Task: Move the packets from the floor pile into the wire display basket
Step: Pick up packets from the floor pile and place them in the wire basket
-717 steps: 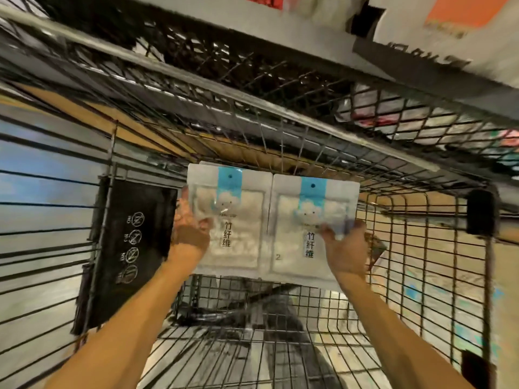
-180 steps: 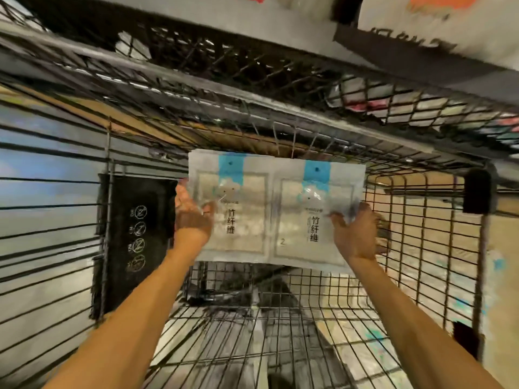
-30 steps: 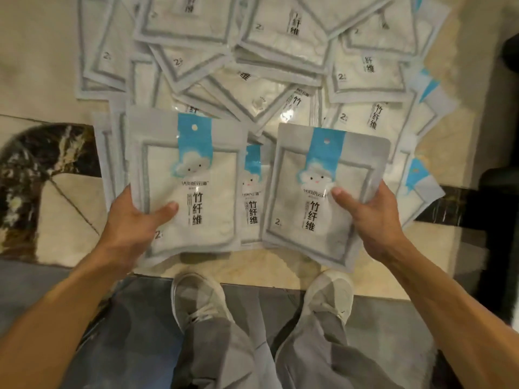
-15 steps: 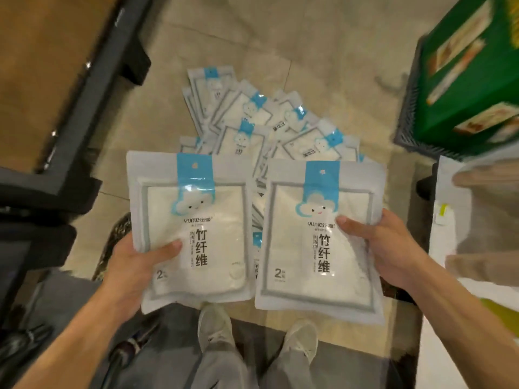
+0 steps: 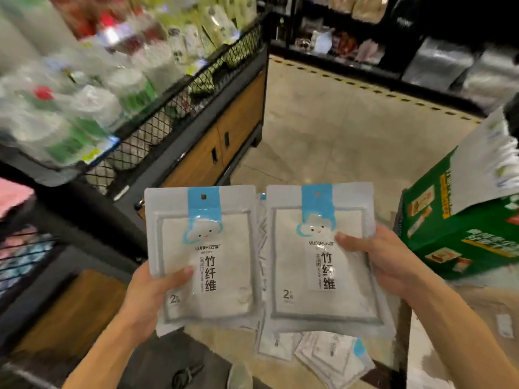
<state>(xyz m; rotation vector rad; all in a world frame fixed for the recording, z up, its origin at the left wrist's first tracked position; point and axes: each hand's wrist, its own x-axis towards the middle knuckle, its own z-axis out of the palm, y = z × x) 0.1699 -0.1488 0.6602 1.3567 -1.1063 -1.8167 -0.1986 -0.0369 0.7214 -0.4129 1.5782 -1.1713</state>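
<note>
Left hand [image 5: 153, 297] is gripping the lower left corner of a white packet [image 5: 205, 256], thumb lying across the front and fingers hidden behind it. Right hand [image 5: 384, 262] is grasping a second packet [image 5: 323, 259] by its right edge in the same way, thumb pressed on the printed front. Both packets are being held upright and side by side, faces toward the person, each showing a blue top strip with a hang hole, a cartoon cloud and black Chinese lettering. Their inner edges are nearly touching, with a sliver of more packet edges showing between them.

Below the second packet, a few more packets from the floor pile [image 5: 323, 355] are lying flat on the beige tiled floor [image 5: 337, 130]. To the right of the second packet, a green printed carton [image 5: 463, 223] is standing with its flaps open. To the left of and beyond the first packet, a display stand [image 5: 219, 136] with wooden doors and a black mesh rim is holding blurred goods. Far beyond the packets, dark shelves [image 5: 365, 37] are lining the aisle.
</note>
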